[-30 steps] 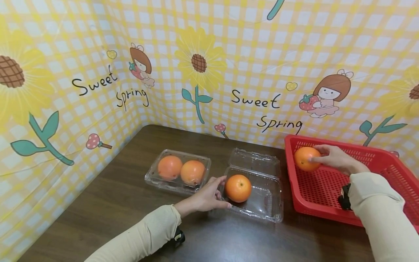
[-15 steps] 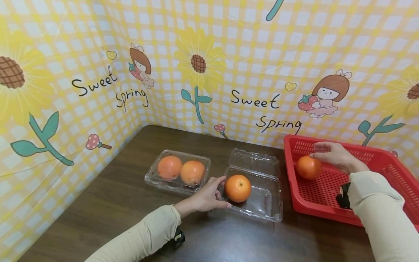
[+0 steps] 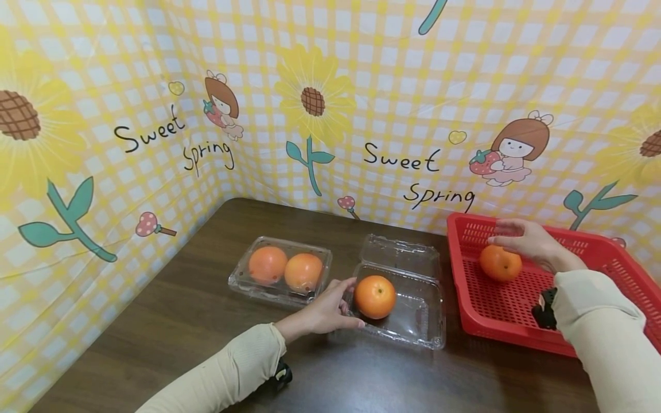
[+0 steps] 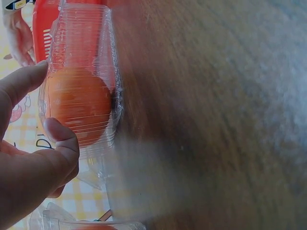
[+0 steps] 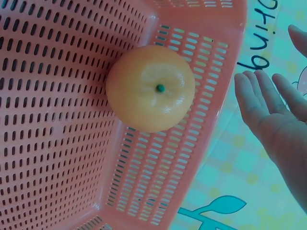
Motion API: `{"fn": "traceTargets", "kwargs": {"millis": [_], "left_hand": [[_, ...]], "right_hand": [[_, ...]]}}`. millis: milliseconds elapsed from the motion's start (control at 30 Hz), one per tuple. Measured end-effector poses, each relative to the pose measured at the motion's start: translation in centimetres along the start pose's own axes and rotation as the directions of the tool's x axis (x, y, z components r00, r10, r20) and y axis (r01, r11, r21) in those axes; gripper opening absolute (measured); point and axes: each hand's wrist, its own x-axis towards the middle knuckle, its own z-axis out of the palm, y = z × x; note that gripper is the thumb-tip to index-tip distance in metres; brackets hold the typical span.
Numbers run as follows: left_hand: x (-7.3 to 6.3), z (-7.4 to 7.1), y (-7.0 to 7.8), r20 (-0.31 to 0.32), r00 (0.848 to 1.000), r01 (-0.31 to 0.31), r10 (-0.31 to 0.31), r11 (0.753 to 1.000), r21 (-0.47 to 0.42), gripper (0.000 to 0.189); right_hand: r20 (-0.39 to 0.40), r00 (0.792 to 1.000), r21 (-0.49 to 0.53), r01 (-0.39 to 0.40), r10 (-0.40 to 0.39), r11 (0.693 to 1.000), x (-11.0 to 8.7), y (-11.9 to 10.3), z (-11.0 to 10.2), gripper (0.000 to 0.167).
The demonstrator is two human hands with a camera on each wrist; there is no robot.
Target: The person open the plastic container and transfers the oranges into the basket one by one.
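Note:
My left hand (image 3: pixel 330 307) holds the left end of an open clear plastic clamshell (image 3: pixel 413 307), thumb at the front rim and fingers at the side. One orange (image 3: pixel 375 296) sits in its left half; in the left wrist view that orange (image 4: pixel 79 105) shows through the wall. Over the red basket (image 3: pixel 457 281), my right hand (image 3: pixel 534 244) is spread with straight fingers. Below it a second orange (image 3: pixel 500 264) lies inside the basket, partly covered by the hand. In the right wrist view a gap separates the hand (image 5: pixel 276 110) from this orange (image 5: pixel 151 88).
Left of the open clamshell stands a closed clear clamshell (image 3: pixel 240 278) with two oranges inside. All rest on a dark wooden table (image 3: pixel 170 321). A yellow checked cloth (image 3: pixel 382 97) hangs behind and along the left side. The open lid (image 3: pixel 400 252) lies back towards the cloth.
My right hand has let go of the orange, which has dropped into the basket and moved right. That hand's fingers have straightened above it. The left hand has stayed put.

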Motion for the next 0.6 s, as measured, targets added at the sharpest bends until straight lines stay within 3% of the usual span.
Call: {"fn": "traceTargets", "kwargs": {"millis": [300, 600], "left_hand": [[0.0, 0.0, 0.1, -0.002, 1.000, 0.004, -0.004, 1.000, 0.009, 0.083], [0.0, 0.0, 0.1, -0.001, 1.000, 0.002, -0.002, 1.000, 0.000, 0.083]], "right_hand": [[-0.076, 0.993, -0.056, 0.081, -0.085, 0.995, -0.3, -1.6, 0.6, 0.068], [-0.123, 0.980, 0.003, 0.158, -0.156, 0.987, -1.0, -3.2, 1.9, 0.059]]}}
